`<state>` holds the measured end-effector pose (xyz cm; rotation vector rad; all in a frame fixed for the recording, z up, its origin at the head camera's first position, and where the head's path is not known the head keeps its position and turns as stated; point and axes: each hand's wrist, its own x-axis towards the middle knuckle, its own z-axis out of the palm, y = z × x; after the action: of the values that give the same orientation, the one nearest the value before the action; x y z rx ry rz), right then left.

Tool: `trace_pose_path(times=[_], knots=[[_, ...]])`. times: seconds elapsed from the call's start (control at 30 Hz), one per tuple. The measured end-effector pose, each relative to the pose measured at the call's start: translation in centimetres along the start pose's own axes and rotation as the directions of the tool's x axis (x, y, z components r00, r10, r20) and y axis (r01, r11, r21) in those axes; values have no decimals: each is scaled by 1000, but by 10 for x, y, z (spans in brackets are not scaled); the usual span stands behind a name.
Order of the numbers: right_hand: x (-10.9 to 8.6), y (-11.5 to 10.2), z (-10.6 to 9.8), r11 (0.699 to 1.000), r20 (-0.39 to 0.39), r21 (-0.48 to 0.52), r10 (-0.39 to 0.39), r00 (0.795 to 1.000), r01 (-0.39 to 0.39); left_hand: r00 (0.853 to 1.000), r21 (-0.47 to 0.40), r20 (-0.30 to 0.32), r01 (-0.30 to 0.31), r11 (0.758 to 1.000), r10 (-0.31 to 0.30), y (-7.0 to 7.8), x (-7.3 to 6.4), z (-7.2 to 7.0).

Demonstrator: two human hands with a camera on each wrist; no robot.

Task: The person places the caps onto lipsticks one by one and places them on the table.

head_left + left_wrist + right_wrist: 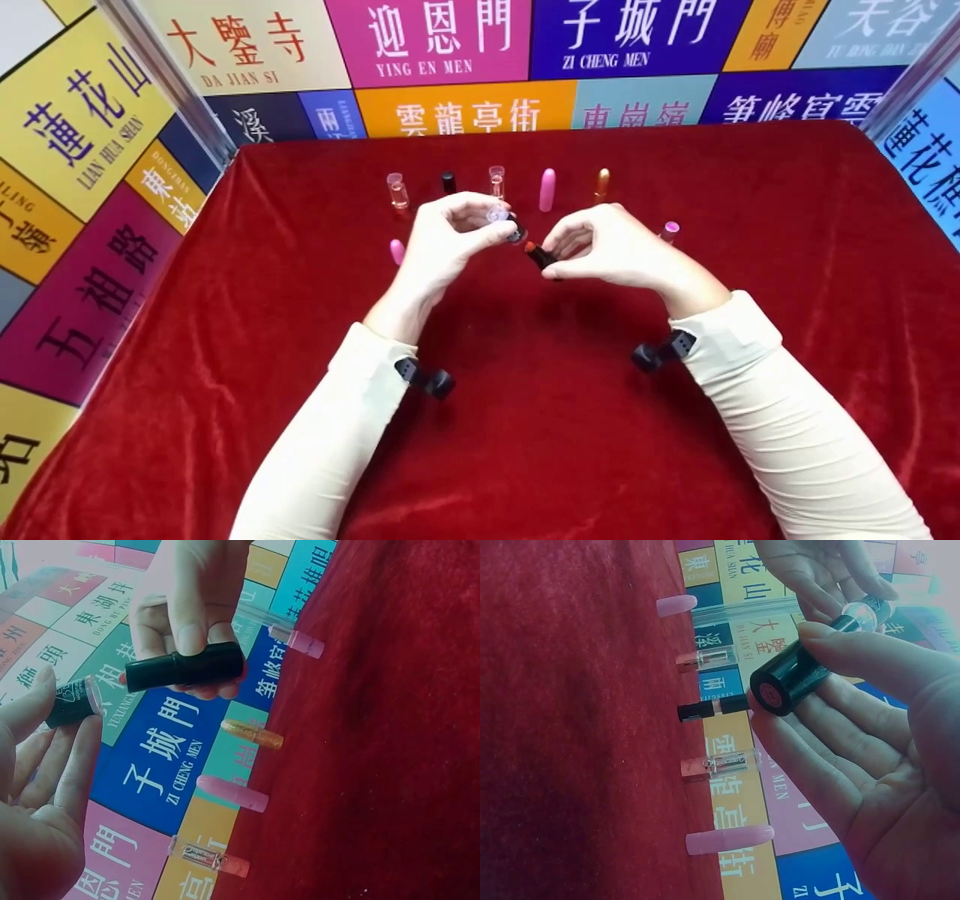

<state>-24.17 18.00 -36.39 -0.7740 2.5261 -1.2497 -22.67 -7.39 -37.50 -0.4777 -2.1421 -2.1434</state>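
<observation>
My left hand (442, 244) pinches a lipstick cap (73, 701), black with white lettering and a clear end, between thumb and fingers. Facing it, my right hand (619, 247) grips an uncapped black lipstick tube (184, 669); its red tip (530, 247) points toward the cap. A small gap separates cap and tube in the head view. From the right wrist, the tube's round base (771, 695) shows a reddish label. Both hands hover above the red cloth.
Behind the hands stand a clear-capped lipstick (397, 192), a black tube (448, 182), another clear-capped one (496, 182), a pink tube (547, 190) and a gold tube (602, 184). A pink tube (397, 251) is at left, a pink-topped one (670, 230) at right. Red velvet (525, 435) covers the table.
</observation>
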Motion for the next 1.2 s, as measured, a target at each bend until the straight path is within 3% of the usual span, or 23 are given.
trace_pose_path(times=[0.67, 1.2], knots=[[0, -1, 2, 1000, -6, 14, 1, 1000, -1, 1000, 23, 21, 12, 1000, -12, -3, -2, 8], [1, -5, 7, 998, -54, 68, -3, 999, 7, 999, 20, 34, 12, 1000, -12, -7, -3, 12]])
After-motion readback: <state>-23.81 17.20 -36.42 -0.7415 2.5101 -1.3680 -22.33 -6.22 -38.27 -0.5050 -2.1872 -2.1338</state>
